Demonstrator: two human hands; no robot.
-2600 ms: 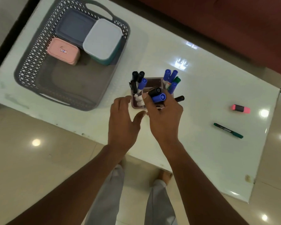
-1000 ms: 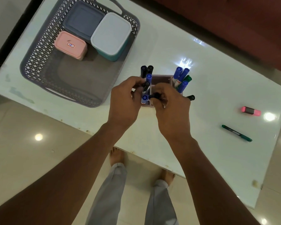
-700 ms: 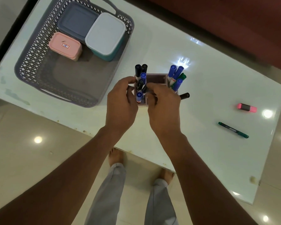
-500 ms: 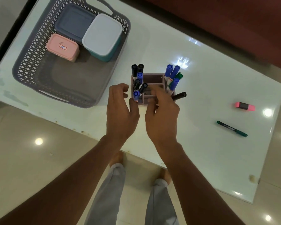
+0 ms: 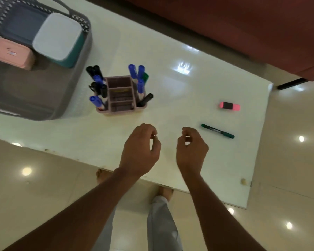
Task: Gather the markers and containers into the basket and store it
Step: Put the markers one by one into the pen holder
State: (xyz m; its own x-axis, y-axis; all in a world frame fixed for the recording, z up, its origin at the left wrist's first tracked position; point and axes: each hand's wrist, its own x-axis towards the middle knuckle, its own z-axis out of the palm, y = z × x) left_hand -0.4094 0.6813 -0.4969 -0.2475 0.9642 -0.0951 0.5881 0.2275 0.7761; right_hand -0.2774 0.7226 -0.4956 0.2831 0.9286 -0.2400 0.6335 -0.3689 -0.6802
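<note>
A mauve marker holder (image 5: 120,96) stands on the white table (image 5: 170,98), filled with several blue, black and green markers. To its left sits the grey lattice basket (image 5: 43,98), holding a pink box (image 5: 11,53), a white-lidded teal box (image 5: 58,39) and a dark blue-grey box (image 5: 19,24). A green marker (image 5: 217,131) and a pink highlighter (image 5: 230,106) lie loose on the right. My left hand (image 5: 140,149) and my right hand (image 5: 190,149) hover near the table's front edge, fingers loosely curled, holding nothing. The right hand is just left of the green marker.
A dark red sofa (image 5: 243,29) runs behind the table. The table's right edge (image 5: 257,142) and front edge border a glossy beige tiled floor. My legs and feet show below the table.
Both hands let go of the marker holder and pulled back toward the front edge, shifting right. The markers now stand in the holder. The view moved right, cutting off the basket's left side.
</note>
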